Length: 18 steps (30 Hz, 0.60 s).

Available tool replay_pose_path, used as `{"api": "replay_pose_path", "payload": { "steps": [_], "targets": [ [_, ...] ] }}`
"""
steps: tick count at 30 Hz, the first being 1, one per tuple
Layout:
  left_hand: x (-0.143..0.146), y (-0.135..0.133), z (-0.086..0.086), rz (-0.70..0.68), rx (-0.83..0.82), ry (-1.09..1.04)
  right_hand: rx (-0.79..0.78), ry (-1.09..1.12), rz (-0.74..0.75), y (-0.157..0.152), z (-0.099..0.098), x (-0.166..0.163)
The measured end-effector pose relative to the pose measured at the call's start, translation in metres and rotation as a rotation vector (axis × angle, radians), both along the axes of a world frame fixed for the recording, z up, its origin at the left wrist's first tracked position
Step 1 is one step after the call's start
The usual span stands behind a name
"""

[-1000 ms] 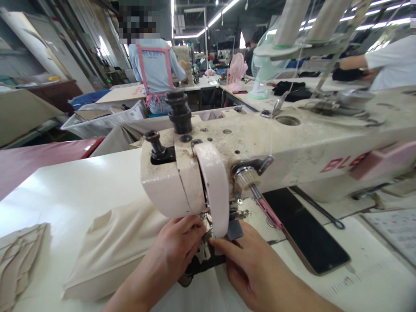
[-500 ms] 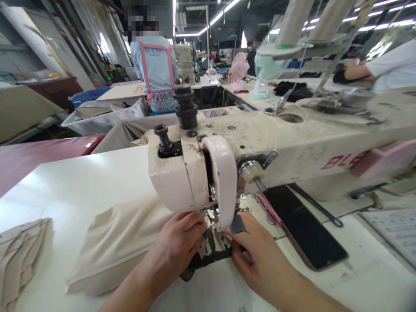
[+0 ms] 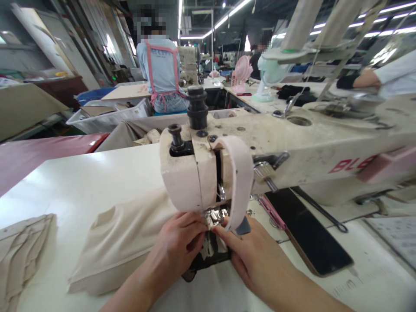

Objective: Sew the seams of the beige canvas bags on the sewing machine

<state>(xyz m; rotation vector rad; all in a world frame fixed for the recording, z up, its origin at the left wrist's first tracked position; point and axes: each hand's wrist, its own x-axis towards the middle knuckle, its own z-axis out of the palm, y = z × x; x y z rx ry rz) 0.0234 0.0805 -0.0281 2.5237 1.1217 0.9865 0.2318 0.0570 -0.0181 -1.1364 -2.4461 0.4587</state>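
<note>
A cream sewing machine [image 3: 208,164] stands before me, its head over the needle area. My left hand [image 3: 182,238] is closed at the left of the metal presser foot [image 3: 216,214], its fingertips pinching the edge of a beige fabric piece [image 3: 120,242] that lies flat to the left. My right hand [image 3: 251,249] is on the right side of the foot, its fingers bent together and one fingertip almost touching the metal. What it pinches, if anything, is hidden. A small grey tab [image 3: 243,226] shows by its knuckles, below the pale curved guard [image 3: 243,177].
A black phone [image 3: 308,234] and pink-handled snips [image 3: 273,211] lie right of my hand. Stacked beige pieces [image 3: 27,251] lie at the far left. Beyond are a white bin [image 3: 113,117], fans [image 3: 242,71] and a seated person in an apron [image 3: 162,73].
My right fingers have moved in closer to the presser foot, and more of the foot shows. The camera view has shifted slightly. My left hand stays at the fabric.
</note>
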Motion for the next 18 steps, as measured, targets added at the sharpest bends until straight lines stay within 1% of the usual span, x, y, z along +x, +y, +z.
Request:
{"api": "replay_pose_path", "payload": {
  "steps": [4,10,18],
  "targets": [
    [0.002,0.0,0.001,-0.002,0.013,0.018,0.057,-0.042,-0.003,0.002,0.002,0.0],
    [0.003,0.001,0.006,0.024,0.028,0.066,0.062,-0.033,-0.004,0.005,-0.002,-0.002],
    [0.0,0.011,-0.008,0.136,0.089,0.103,0.052,-0.016,-0.021,0.004,-0.003,-0.005]
  ]
}}
